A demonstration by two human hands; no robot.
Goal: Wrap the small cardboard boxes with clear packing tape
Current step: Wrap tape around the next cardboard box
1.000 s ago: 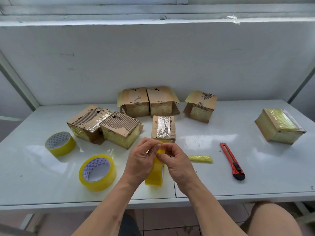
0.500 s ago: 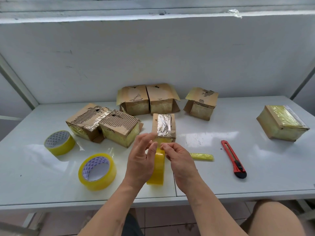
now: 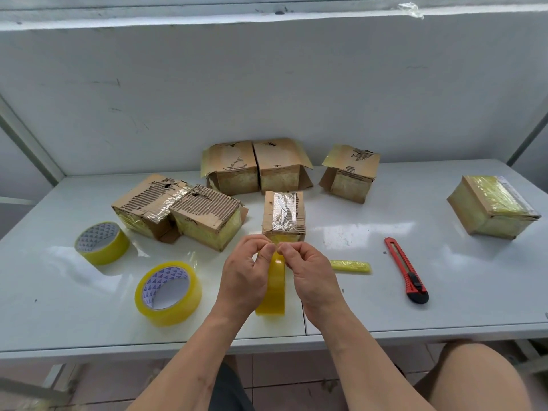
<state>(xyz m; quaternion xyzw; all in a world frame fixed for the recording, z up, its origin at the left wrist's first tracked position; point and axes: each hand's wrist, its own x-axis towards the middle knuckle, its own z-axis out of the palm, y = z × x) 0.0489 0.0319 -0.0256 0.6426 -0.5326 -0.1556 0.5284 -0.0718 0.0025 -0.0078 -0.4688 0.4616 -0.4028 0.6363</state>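
Left hand [image 3: 241, 277] and right hand [image 3: 311, 277] pinch top of upright tape roll [image 3: 271, 295]. Small box [image 3: 283, 216] just behind.

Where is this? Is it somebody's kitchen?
Probably not a kitchen. It looks like a small parcel-packing bench: a plain white table with taped cardboard boxes, tape rolls and a red cutter.

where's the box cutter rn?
Head view: the red box cutter lies on the white table, right of both hands, beside the small yellow tape scrap.
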